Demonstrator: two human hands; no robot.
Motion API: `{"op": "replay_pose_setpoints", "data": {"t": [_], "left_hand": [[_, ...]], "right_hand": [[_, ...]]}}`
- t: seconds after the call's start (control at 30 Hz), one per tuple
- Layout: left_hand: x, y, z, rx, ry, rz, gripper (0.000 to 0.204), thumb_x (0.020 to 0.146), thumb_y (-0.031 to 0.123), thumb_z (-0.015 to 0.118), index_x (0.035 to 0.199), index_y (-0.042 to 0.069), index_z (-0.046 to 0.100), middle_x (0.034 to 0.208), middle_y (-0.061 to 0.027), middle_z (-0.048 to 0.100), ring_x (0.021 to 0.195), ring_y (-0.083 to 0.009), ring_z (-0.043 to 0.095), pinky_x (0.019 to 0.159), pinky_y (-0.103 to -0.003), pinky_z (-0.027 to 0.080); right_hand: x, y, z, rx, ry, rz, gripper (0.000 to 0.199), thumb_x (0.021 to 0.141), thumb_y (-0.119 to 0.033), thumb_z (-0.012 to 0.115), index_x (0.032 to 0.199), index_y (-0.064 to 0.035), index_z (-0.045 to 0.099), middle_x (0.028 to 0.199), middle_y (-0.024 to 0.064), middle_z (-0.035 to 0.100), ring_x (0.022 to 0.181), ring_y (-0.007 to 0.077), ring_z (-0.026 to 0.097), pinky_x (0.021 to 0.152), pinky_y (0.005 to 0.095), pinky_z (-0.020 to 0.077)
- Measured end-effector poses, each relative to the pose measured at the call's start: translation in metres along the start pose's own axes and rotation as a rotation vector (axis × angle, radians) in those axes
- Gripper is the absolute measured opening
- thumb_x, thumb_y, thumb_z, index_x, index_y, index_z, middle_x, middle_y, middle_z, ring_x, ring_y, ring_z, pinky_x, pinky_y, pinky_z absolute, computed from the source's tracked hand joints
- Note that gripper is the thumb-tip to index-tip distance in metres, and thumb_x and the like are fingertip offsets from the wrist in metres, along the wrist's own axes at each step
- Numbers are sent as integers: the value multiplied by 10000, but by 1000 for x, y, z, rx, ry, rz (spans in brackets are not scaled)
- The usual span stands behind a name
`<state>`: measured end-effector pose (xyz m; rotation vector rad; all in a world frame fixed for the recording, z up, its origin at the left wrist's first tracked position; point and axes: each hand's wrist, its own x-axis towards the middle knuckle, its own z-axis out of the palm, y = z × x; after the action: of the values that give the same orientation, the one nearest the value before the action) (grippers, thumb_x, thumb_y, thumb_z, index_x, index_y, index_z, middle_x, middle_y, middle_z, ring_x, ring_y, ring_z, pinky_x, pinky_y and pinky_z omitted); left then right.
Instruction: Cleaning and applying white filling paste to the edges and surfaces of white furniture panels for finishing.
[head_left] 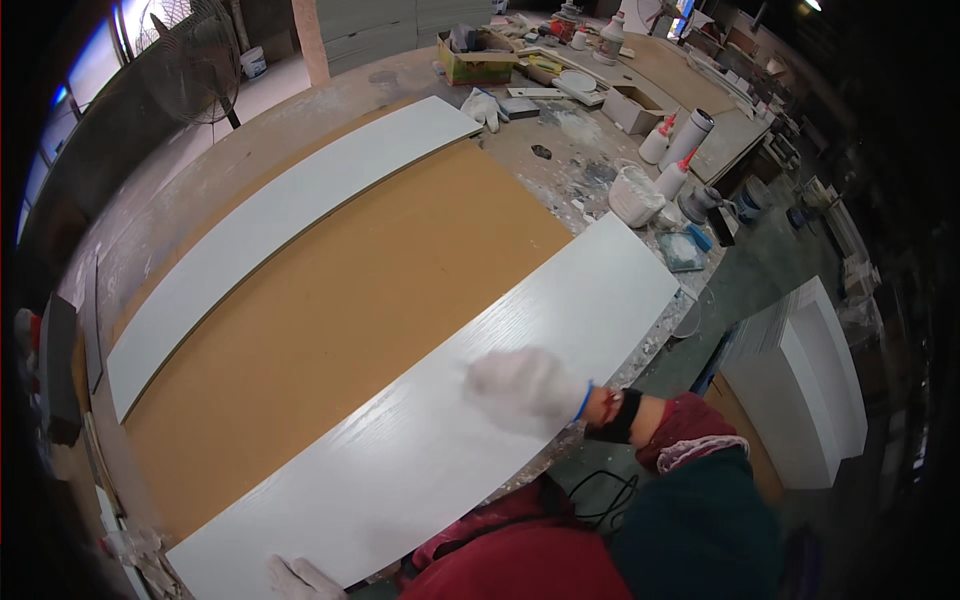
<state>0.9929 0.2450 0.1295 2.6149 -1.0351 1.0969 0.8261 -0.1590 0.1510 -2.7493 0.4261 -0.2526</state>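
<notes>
A long white wood-grain panel lies slantwise along the near edge of the worktable. Over its middle is my right hand in a white glove with a blue cuff edge. Motion smears its fingers, so neither their position nor anything under them can be made out. Low in the picture, at the panel's near left end, my left hand, also gloved, rests with its fingers stretched out on the surface. Beneath the panel is a broad brown board. Along that board's far side lies a narrower white panel.
Glue bottles, a white tub and a blue-grey pad stand at the table's right. Farther back are a loose glove and a green carton. Stacked white panels stand right; a fan stands far left.
</notes>
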Motion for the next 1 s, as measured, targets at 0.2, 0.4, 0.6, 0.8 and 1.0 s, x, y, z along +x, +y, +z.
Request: {"op": "replay_pose_setpoints", "data": {"t": [0.2, 0.4, 0.6, 0.8, 1.0], "left_hand": [[2, -1, 3, 24, -80, -79, 257, 900, 131, 631, 1016, -98, 650, 993, -256, 653, 905, -403, 622, 820, -470, 509], [2, 0, 2, 23, -103, -127, 299, 915, 186, 613, 1026, -89, 648, 1006, -263, 650, 932, -415, 612, 843, -471, 498], [0, -1, 3, 2, -184, -244, 325, 923, 218, 599, 1036, -82, 650, 1015, -266, 650, 941, -428, 607, 861, -486, 488], [0, 2, 2, -54, -134, -260, 279, 911, 170, 624, 1028, -81, 650, 997, -256, 651, 929, -410, 613, 839, -466, 504], [6, 5, 4, -35, -108, -177, 264, 905, 148, 637, 1023, -88, 646, 1009, -248, 650, 935, -397, 617, 842, -461, 508]], "right_hand": [[-106, 195, -84, -463, 339, 997, 303, 947, -350, 451, 927, -66, 556, 889, 246, 635, 782, 430, 631, 666, 515, 499], [-126, 218, -79, -434, 265, 1251, 320, 931, -360, 445, 958, -57, 546, 936, 267, 633, 904, 459, 601, 768, 549, 464], [-126, 233, -76, -433, 295, 1311, 332, 934, -353, 445, 964, -39, 550, 926, 276, 635, 916, 459, 604, 771, 548, 467], [-96, 216, -78, -288, 188, 992, 314, 935, -335, 447, 962, -49, 572, 926, 248, 643, 932, 436, 610, 792, 512, 481], [-82, 215, -88, -235, 323, 944, 322, 928, -341, 456, 985, -55, 595, 932, 229, 638, 932, 422, 603, 795, 502, 481]]}}
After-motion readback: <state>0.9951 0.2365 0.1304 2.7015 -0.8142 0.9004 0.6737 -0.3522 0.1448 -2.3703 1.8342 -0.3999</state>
